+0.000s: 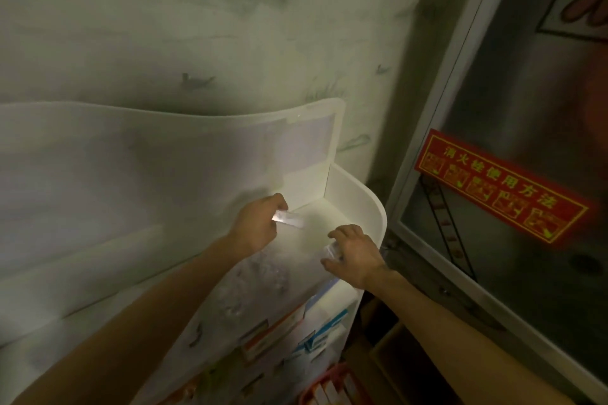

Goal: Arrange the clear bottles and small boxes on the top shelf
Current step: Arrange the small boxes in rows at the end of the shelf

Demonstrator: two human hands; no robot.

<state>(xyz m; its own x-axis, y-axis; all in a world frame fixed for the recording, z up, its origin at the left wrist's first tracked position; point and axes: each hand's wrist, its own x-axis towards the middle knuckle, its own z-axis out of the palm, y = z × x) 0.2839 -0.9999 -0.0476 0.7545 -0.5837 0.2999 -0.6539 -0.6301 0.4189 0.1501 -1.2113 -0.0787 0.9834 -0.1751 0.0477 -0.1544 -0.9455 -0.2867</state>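
The white top shelf [371,204] has a curved rim and stands against the wall. My left hand [258,223] holds a small clear bottle [289,219] lying sideways over the shelf's back part. Over the shelf's front right part, my right hand [357,253] curls round another clear bottle [330,253], which it largely hides. Several more clear bottles [260,276] lie blurred in the shelf's left part, below my left forearm. Small boxes [273,335] with orange and blue print sit on the level beneath.
A translucent white cover [131,174] leans against the painted wall behind the shelf. A metal-framed glass cabinet door [526,108] with a red sign [500,184] stands at the right. A red basket [332,385] and cardboard boxes [394,339] sit low beside the shelf unit.
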